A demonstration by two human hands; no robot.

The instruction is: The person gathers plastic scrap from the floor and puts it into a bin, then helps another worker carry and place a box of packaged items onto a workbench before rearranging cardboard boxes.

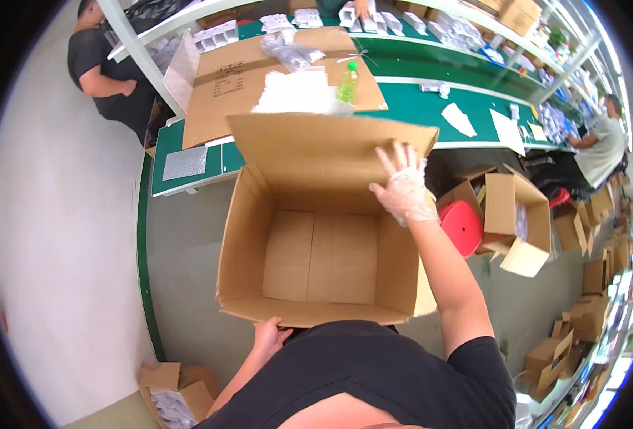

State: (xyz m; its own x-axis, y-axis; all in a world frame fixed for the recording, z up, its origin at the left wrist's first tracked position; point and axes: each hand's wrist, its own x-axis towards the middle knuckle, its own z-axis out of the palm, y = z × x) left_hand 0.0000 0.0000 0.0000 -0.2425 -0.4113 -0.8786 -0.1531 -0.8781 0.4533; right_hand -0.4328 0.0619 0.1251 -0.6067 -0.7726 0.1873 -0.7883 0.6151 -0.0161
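Note:
A large cardboard box [259,236] with nothing inside it stands in front of my body, its top facing up. Its far flap [316,161] is raised and leans against the edge of the green workbench. My right hand [404,187], in a clear plastic glove, rests with spread fingers against the right part of that flap. At the near wall of the box, my left hand [268,337] is closed on the edge, with the thumb and a finger showing. Part of the left hand is hidden below the rim.
On the green workbench [431,114] lie a flat cardboard sheet [216,93], white sheets [295,91] and a green-capped bottle [347,84]. A red stool [461,227] and open cartons [516,214] stand right. A carton [177,393] sits lower left. Other people work left, right and behind the bench.

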